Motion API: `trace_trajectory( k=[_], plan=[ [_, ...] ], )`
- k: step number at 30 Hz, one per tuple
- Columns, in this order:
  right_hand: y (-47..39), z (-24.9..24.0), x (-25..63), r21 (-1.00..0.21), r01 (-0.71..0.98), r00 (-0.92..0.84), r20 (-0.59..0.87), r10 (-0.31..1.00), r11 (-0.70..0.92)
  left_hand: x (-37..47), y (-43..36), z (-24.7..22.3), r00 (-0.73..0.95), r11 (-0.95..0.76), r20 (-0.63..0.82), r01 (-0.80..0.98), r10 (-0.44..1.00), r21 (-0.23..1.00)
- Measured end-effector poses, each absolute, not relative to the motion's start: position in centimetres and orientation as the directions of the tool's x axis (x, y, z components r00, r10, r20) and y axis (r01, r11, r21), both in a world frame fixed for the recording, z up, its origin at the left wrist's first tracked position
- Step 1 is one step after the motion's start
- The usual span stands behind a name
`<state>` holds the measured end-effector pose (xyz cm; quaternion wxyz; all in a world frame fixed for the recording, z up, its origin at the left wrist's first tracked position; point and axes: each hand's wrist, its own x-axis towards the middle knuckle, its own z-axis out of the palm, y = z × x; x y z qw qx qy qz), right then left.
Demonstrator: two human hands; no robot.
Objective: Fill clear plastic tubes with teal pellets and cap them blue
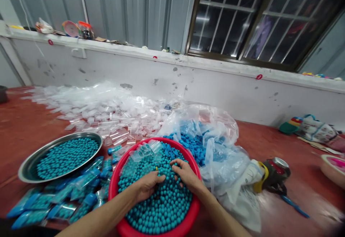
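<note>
A red basin (pixel 196 172) full of small turquoise balls (pixel 159 215) stands in front of me. My left hand (pixel 149 186) rests among the balls near the middle, thumb stretched out, with the other fingers partly hidden; it looks open. A small yellow bit shows beside its fingers. My right hand (pixel 184 172) is at the right side of the balls, fingers bent and apart, and I see nothing held in it. Behind the hands, clear plastic tubes (pixel 145 150) lie on the balls at the back left. Blue caps (pixel 169 151) lie at the back right.
Left of the basin are a metal bowl (pixel 98 147) of turquoise balls and filled blue-capped tubes (pixel 61 211). Empty clear tubes (pixel 107 104) spread along the wall. A plastic bag (pixel 223 158) of blue caps and a dark strapped object (pixel 275 176) lie to the right.
</note>
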<state>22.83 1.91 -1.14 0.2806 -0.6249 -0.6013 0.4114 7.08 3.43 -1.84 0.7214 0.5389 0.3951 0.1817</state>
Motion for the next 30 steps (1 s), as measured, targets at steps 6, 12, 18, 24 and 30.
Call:
trace_trajectory(
  k=[6, 12, 18, 24, 30],
  plan=[
    [1.4, -0.9, 23.9, -0.876, 0.468, -0.084, -0.18, 0.98, -0.12, 6.0, 3.5, -1.4, 0.649, 0.51, -0.329, -0.105, 0.685, 0.854],
    [-0.1, 0.6, 23.1, -0.717, 0.643, -0.183, 0.198, 0.963, 0.27, 5.5, 2.7, -0.5, 0.587, 0.389, -0.261, -0.102, 0.767, 0.915],
    [0.2, 0.2, 22.0, -0.92, 0.378, -0.327, -0.028, 0.944, 0.104, 5.4, 2.8, 0.4, 0.55, 0.212, -0.247, 0.128, 0.798, 0.969],
    [-0.4, 0.0, 22.2, -0.89, 0.457, -0.374, -0.192, 0.907, 0.0, 5.3, 2.6, 0.3, 0.477, 0.272, -0.37, 0.264, 0.797, 0.925],
    [-0.1, 1.9, 23.6, -0.601, 0.757, -0.352, -0.046, 0.935, 0.255, 5.4, 1.6, -1.3, 0.483, 0.501, -0.471, 0.074, 0.738, 0.862]
  ],
)
